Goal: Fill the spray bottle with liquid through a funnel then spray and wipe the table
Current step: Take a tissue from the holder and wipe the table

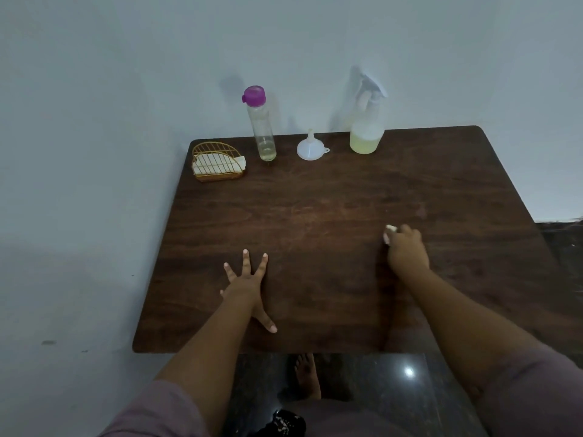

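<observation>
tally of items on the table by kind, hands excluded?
Bottles: 2 (spray bottle, purple-capped bottle)
Funnels: 1 (funnel)
Napkin holders: 1 (wire napkin holder)
Wiping tissues: 1 (tissue in right hand)
Total: 5

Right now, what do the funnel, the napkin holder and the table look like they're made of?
Funnel: likely plastic, translucent milky white.
Napkin holder: probably metal wire, thin bars with a gold finish.
Table: wood or wood-look laminate, dark brown with visible grain and a dull finish; which one is unclear.
</observation>
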Motion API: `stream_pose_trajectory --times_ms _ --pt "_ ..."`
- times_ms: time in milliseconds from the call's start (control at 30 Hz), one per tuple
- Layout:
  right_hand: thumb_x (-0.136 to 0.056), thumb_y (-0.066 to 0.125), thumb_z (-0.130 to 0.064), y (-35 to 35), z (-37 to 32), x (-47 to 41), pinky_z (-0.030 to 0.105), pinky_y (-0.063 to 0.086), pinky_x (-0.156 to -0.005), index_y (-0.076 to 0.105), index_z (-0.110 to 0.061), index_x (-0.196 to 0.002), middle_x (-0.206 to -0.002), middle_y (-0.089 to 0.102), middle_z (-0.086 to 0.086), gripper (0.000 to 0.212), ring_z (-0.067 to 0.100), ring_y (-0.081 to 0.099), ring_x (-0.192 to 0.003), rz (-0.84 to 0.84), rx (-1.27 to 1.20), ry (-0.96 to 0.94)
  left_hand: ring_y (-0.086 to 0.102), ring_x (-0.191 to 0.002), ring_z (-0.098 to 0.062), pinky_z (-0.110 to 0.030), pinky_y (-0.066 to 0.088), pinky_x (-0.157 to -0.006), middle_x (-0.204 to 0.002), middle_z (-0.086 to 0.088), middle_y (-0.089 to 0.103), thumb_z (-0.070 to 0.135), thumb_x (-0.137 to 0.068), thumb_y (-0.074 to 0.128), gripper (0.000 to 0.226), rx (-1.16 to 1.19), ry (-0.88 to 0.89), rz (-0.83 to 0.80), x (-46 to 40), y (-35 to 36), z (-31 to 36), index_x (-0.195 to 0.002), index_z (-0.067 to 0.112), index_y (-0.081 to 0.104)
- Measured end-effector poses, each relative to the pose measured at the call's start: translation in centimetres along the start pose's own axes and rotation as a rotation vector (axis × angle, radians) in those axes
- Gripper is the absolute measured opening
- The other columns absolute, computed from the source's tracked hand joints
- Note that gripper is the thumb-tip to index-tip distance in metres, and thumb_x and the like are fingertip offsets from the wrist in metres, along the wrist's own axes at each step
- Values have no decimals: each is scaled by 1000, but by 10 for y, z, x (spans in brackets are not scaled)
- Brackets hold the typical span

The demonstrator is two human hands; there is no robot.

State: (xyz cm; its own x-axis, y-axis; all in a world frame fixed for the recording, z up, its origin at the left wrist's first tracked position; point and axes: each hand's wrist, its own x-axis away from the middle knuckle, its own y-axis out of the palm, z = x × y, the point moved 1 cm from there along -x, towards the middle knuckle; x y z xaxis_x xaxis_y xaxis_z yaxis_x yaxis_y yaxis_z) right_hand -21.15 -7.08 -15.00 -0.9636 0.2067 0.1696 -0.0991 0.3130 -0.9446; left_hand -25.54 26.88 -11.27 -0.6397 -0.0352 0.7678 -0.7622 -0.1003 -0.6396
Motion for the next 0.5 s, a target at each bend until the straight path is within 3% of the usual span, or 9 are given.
stream_pose_trajectory --times_ms 67,133,233,300,400,500 --pt "-100 35 -14 -6 -13 -6 44 44 -89 56 -6 -124 -124 47 16 32 36 39 -116 41 26 84 -29 -141 -51 -71 30 -108 -152 2 -46 54 -43 94 160 19 4 17 -6 -9 0 -145 48 -29" --pt "-102 30 -18 9 -48 4 42 44 -96 48 -11 -135 -136 44 12 39 33 38 -123 -13 17 -23 -19 -142 -55 -66 36 -107 -158 -3 -35 59 -45 92 155 9 3 55 -13 -19 2 -149 47 -22" --pt "-101 33 -15 37 -121 38 39 44 -99 30 -12 -148 -149 31 6 47 29 35 -129 -190 104 -539 2 -147 -52 -56 38 -110 -164 -16 -8 65 -53 86 142 -28 -7 121 -26 -36 12 -156 37 -7" --pt "-100 38 -14 38 -154 44 40 48 -94 27 -10 -149 -147 32 7 51 29 35 -127 -249 159 -767 21 -147 -42 -48 37 -113 -161 -19 21 62 -58 85 133 -71 6 156 -35 -50 22 -158 24 6" --pt "-100 37 -15 27 -157 -1 41 46 -93 33 -15 -147 -141 36 6 47 27 35 -126 -217 175 -642 42 -137 -32 -43 45 -106 -147 -13 45 55 -63 87 110 -95 -12 147 -48 -72 37 -149 9 33" --pt "-100 35 -14 7 -112 -55 42 46 -93 45 -15 -138 -135 40 7 39 28 36 -125 -154 145 -355 43 -137 -33 -46 43 -109 -147 -15 44 45 -68 87 93 -140 -29 39 -54 -85 51 -140 6 44"
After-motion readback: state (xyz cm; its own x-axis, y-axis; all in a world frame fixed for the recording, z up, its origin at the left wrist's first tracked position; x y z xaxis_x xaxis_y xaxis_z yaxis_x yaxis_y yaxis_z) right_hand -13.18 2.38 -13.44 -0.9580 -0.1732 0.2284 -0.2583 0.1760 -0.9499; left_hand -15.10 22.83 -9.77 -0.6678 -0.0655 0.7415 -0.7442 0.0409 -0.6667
